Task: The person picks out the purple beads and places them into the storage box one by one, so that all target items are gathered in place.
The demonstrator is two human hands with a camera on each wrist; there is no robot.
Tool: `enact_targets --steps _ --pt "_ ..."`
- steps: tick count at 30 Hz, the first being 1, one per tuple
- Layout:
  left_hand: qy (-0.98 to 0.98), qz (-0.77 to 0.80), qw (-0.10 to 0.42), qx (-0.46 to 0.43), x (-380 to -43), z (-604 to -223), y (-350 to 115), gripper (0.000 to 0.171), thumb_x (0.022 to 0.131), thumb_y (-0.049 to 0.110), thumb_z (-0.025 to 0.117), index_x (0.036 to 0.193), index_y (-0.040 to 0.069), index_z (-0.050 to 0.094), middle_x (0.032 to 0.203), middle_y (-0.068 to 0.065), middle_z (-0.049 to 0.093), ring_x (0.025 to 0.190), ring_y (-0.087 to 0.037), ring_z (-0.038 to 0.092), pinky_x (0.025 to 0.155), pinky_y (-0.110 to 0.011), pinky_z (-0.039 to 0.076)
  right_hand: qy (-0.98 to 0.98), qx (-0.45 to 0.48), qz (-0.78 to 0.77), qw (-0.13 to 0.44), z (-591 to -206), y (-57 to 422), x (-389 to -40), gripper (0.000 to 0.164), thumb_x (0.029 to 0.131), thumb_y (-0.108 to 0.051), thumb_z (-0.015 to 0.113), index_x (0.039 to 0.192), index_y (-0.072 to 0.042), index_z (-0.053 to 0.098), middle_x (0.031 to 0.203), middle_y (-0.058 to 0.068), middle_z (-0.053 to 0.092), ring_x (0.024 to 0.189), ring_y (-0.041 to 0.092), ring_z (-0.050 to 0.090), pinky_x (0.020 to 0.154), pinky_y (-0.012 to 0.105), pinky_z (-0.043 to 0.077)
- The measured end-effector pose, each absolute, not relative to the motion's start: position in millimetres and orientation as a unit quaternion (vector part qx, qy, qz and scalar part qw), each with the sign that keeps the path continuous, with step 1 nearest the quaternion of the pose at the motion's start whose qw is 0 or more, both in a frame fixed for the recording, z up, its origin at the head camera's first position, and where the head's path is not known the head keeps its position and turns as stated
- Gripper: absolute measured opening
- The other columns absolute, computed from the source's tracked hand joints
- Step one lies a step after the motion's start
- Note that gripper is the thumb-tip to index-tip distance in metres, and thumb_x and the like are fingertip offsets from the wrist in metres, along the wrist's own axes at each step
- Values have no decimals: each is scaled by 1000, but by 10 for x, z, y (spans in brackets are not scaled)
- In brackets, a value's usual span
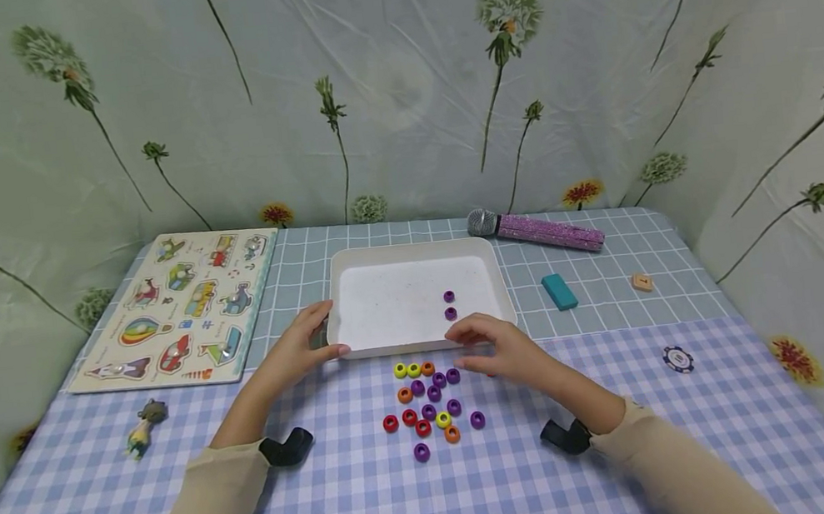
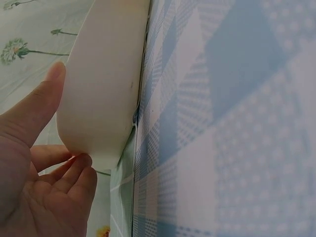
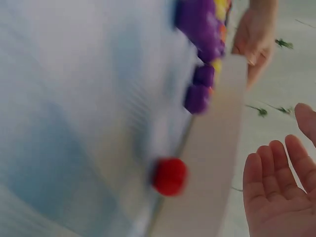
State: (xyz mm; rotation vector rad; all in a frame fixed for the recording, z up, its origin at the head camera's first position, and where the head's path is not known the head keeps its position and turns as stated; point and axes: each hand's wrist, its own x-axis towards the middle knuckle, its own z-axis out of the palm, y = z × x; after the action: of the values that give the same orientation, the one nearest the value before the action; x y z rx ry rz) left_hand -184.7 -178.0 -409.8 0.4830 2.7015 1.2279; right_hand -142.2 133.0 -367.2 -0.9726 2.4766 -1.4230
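Observation:
A white tray sits mid-table with two purple beads inside. My left hand grips its front left corner, the thumb on the rim and the fingertips curled against the side wall. Over the tray's front edge, toward the right, is my right hand; nothing shows between its extended fingers. A red bead lies near that hand, mostly hidden by it in the head view. Loose purple, red, yellow and orange beads are scattered in front of the tray.
On the left lie a picture puzzle board and a small animal figurine. Behind the tray's right end rests a glittery purple microphone. Farther right are a teal block, a wooden tile and a poker chip.

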Motion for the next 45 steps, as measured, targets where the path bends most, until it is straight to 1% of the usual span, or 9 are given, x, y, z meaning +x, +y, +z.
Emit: enact_targets --steps 3,7,12,14,23,27,30,36,45 --pt "897 407 68 161 -1848 -4098 -1776 90 63 47 62 130 3 22 131 -15 20 117 -28 24 94 -39 26 817 -333 -461 90 -3828 1356 -1392 32 74 -8 61 103 0 52 100 11 52 89 26 50 77 35 43" --pt "897 407 67 160 -1852 -4096 -1773 90 62 48 61 130 3 22 131 -15 21 117 -28 24 94 -39 26 833 -332 -426 123 -4080 1404 -1437 30 75 -16 60 104 -10 55 101 0 53 86 16 49 70 26 44" --pt "896 408 68 161 -1849 -4097 -1776 91 63 49 61 130 3 22 131 -15 20 117 -28 24 94 -39 26 848 -321 -399 134 -4213 1405 -1469 26 76 -16 60 101 -16 56 100 -10 52 90 6 46 78 22 41" --pt "896 409 68 161 -1847 -4103 -1780 90 63 48 61 130 3 22 131 -15 20 118 -28 23 94 -39 26 854 -316 -391 132 -4220 1393 -1474 25 76 -13 60 100 -16 57 99 -10 52 90 4 46 80 22 40" --pt "895 410 65 163 -1843 -4121 -1786 88 64 44 63 130 3 23 131 -14 20 117 -27 24 94 -38 26 860 -300 -394 124 -4171 1372 -1474 19 77 -15 58 96 -16 58 91 -8 54 80 5 49 70 21 44" --pt "895 411 64 163 -1845 -4119 -1787 89 63 46 62 130 3 23 131 -14 20 117 -27 24 94 -38 27 852 -311 -410 97 -4047 1369 -1514 20 76 -14 59 96 -13 58 90 -7 54 77 5 51 69 19 45" --pt "895 411 64 163 -1847 -4116 -1786 89 63 46 62 130 3 23 131 -14 20 117 -27 24 94 -38 27 848 -318 -420 64 -3944 1368 -1613 21 76 -12 59 96 -9 58 91 -5 55 78 5 52 70 18 45" --pt "897 407 65 160 -1846 -4107 -1785 88 63 45 63 130 4 23 131 -14 20 118 -27 24 94 -39 26 857 -271 -438 24 -3881 1390 -1956 22 76 -14 58 97 -8 58 91 -3 55 78 7 53 71 21 46" --pt "893 414 65 165 -1847 -4105 -1785 88 64 43 63 130 2 22 131 -15 20 118 -28 23 94 -38 26 896 -178 -400 71 -4012 1385 -2320 18 77 -9 57 95 -7 59 91 3 57 81 14 53 75 27 44"
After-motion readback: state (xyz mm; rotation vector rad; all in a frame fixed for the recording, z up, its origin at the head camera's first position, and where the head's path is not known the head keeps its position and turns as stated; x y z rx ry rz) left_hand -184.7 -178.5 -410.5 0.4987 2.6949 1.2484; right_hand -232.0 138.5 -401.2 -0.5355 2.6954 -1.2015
